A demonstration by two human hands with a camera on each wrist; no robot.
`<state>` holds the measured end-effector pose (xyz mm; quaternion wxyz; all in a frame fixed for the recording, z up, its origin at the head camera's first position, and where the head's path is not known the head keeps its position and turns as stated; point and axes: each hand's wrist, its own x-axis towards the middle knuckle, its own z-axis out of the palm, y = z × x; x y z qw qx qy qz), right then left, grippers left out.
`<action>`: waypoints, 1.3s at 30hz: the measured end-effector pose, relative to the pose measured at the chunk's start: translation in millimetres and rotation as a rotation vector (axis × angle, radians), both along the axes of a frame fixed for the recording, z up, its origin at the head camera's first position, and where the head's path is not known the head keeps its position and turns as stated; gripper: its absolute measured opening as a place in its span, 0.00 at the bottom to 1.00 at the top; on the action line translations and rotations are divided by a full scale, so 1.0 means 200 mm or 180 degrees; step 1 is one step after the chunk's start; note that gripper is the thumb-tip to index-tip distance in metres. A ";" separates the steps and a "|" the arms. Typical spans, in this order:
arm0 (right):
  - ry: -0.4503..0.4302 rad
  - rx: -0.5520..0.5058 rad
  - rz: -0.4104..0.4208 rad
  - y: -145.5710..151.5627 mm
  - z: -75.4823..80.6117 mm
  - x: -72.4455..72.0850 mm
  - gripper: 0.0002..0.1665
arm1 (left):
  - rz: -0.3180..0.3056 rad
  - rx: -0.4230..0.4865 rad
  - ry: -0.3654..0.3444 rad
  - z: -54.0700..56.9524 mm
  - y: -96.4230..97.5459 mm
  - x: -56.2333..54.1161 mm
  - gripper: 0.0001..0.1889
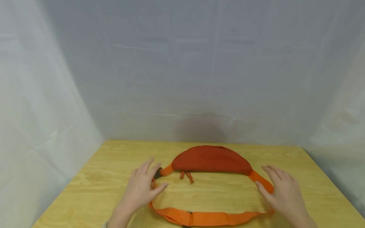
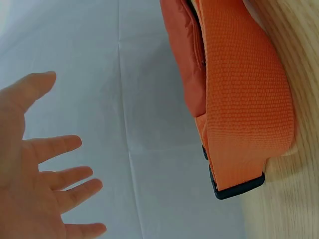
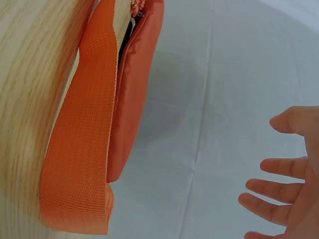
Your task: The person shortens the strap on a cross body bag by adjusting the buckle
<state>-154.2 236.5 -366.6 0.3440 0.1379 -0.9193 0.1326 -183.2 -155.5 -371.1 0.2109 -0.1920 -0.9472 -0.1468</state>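
A red-orange waist bag [image 1: 211, 160] lies on the table, its orange strap [image 1: 211, 219] looped toward the near edge. Two cord zipper pulls [image 1: 188, 176] hang from the pouch's near side. My left hand [image 1: 140, 186] hovers by the loop's left side, fingers spread, partly hiding a black buckle [image 1: 157, 173]. Over the right side of the strap is my right hand [image 1: 285, 191], fingers relaxed. In the left wrist view the left hand [image 2: 45, 184] stands apart from the strap [image 2: 244, 84]; the right wrist view likewise shows a gap between the right hand [image 3: 294, 184] and the strap [image 3: 79, 144].
The light wooden table [image 1: 94, 177] narrows toward the back. A pale sheet hangs behind it as a back wall [image 1: 194, 79], with more sheeting on the left side [image 1: 37, 110] and the right side [image 1: 339, 133].
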 end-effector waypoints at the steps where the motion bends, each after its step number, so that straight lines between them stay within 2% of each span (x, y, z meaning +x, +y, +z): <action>1: 0.0059 -0.0024 0.0026 0.00 0.00 0.00 0.26 | -0.0015 0.0013 0.0014 0.00 0.00 0.00 0.32; 6: 0.0160 -0.0075 0.0070 -0.01 -0.01 0.01 0.22 | -0.0096 0.0056 0.0106 0.00 0.02 -0.01 0.24; 11: 0.0130 -0.0053 0.0128 -0.02 -0.01 0.00 0.19 | -0.0142 0.0006 0.0062 -0.01 0.04 0.00 0.23; 20: 0.0060 0.0027 0.0363 -0.07 -0.01 -0.02 0.18 | -0.0400 -0.0108 0.0174 -0.04 0.06 -0.01 0.21; 24: -0.0040 0.0119 0.0449 -0.12 -0.01 -0.03 0.17 | -0.0473 -0.0152 -0.0009 -0.04 0.09 -0.01 0.23; 28: -0.0393 0.0156 0.0472 -0.17 -0.01 -0.02 0.18 | -0.0587 -0.0210 -0.0318 -0.03 0.12 0.00 0.25; 32: -0.0694 0.0186 0.0542 -0.22 -0.01 -0.02 0.17 | -0.0762 -0.0262 -0.0455 -0.03 0.15 0.00 0.25; 36: -0.0777 0.0288 0.0629 -0.26 -0.04 -0.01 0.17 | -0.0895 -0.0400 -0.0546 -0.05 0.18 0.01 0.25; 39: -0.0767 0.0408 0.0751 -0.28 -0.07 -0.01 0.16 | -0.1056 -0.0525 -0.0745 -0.07 0.19 0.01 0.25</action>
